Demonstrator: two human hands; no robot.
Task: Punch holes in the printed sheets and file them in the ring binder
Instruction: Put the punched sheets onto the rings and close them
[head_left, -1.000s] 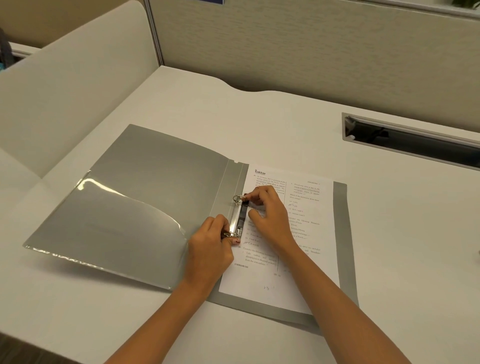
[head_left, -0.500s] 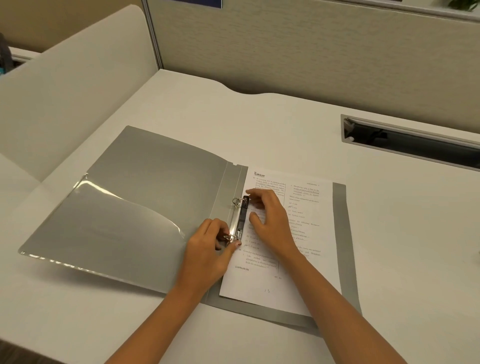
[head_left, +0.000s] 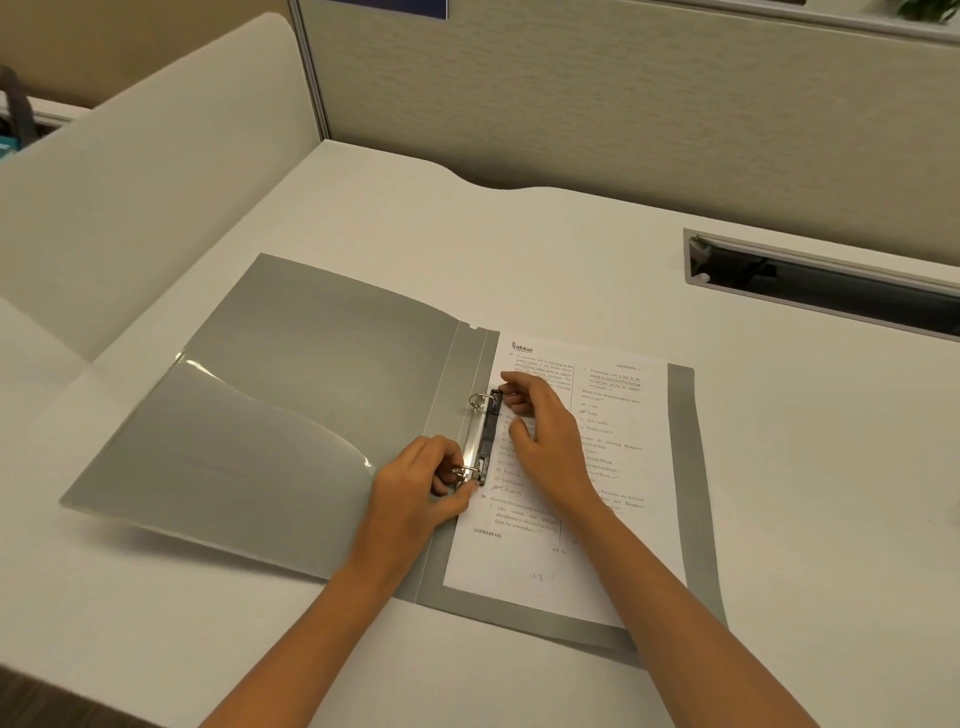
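A grey ring binder (head_left: 322, 364) lies open on the white desk, its front cover flat to the left with a clear pocket (head_left: 244, 441). Printed sheets (head_left: 618, 499) lie on its right half, threaded on the two metal rings of the black mechanism (head_left: 487, 436). My left hand (head_left: 415, 493) pinches the lower ring (head_left: 466, 474) between thumb and fingers. My right hand (head_left: 545, 436) rests on the sheets beside the mechanism, its fingertips at the black clamp end by the upper ring (head_left: 480, 401). No hole punch is in view.
The white desk (head_left: 805, 493) is boxed in by a beige partition (head_left: 623, 104) at the back and a white side panel (head_left: 130, 182) on the left. A cable slot (head_left: 821, 283) is cut into the desk at the back right.
My right hand's fingers have shifted slightly along the top of the mechanism and flattened on the page. My left hand keeps its hold on the lower ring.
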